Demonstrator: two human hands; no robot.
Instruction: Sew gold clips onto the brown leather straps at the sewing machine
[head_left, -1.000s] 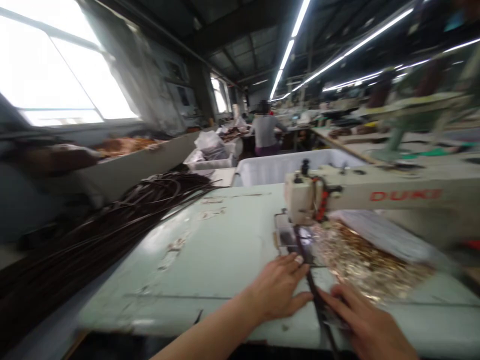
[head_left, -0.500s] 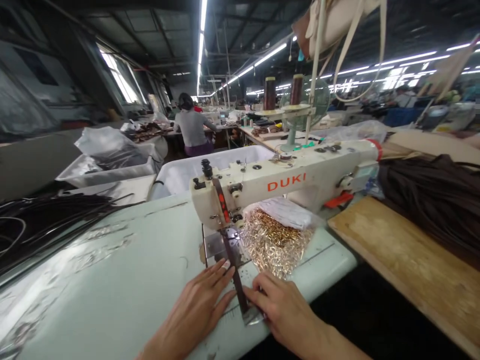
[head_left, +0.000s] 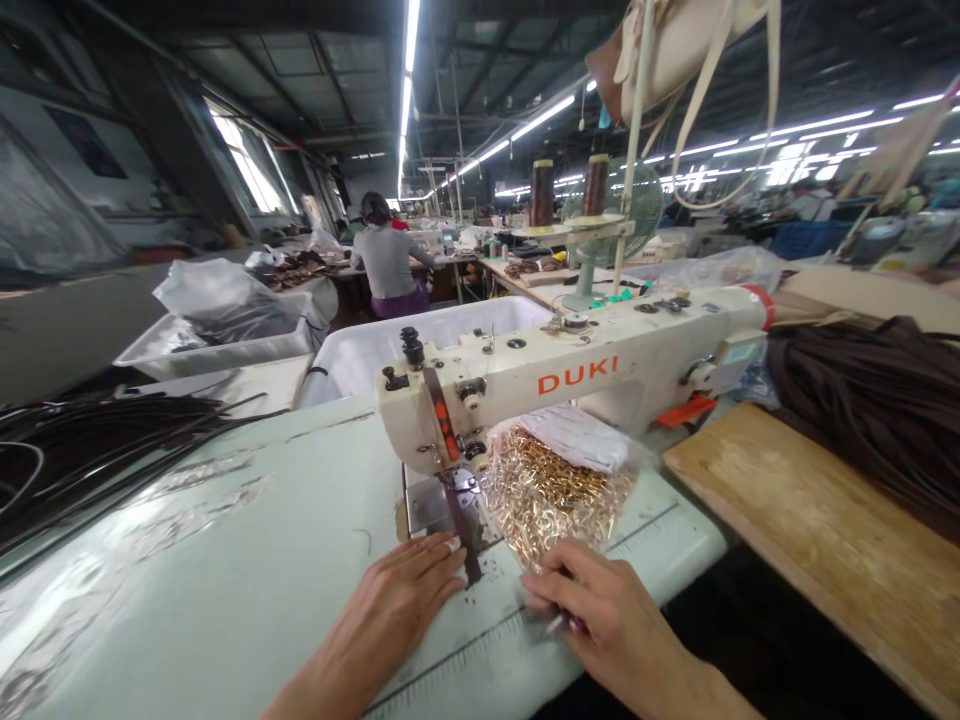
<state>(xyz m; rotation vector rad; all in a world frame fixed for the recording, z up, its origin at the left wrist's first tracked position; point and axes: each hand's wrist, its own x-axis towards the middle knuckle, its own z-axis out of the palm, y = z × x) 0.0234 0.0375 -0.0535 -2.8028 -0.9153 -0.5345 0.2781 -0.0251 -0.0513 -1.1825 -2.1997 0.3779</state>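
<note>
My left hand (head_left: 409, 590) lies flat on the pale green sewing table (head_left: 300, 520), fingers stretched out, the fingertips at the left edge of a narrow dark brown strap (head_left: 460, 535). The strap runs under the head of the white DUKI sewing machine (head_left: 510, 370), its near end on the table. My right hand (head_left: 600, 605) is closed to the right of the strap, apart from it. A small thing with a pale tip (head_left: 556, 625) pokes out under its fingers; its kind is unclear. Just beyond that hand sits a clear bag of gold-coloured metal hardware (head_left: 555, 490).
A wooden board (head_left: 810, 530) and a heap of dark brown straps (head_left: 877, 400) lie at right. Dark cords (head_left: 112, 440) cover the table's left end. Behind the machine stands a white bin (head_left: 442, 320). A person in grey (head_left: 391, 260) sits farther off.
My right hand has moved right, away from the strap. The shiny piece at the strap's near end no longer shows there, and the strap reaches less far toward me. My left hand stays beside it.
</note>
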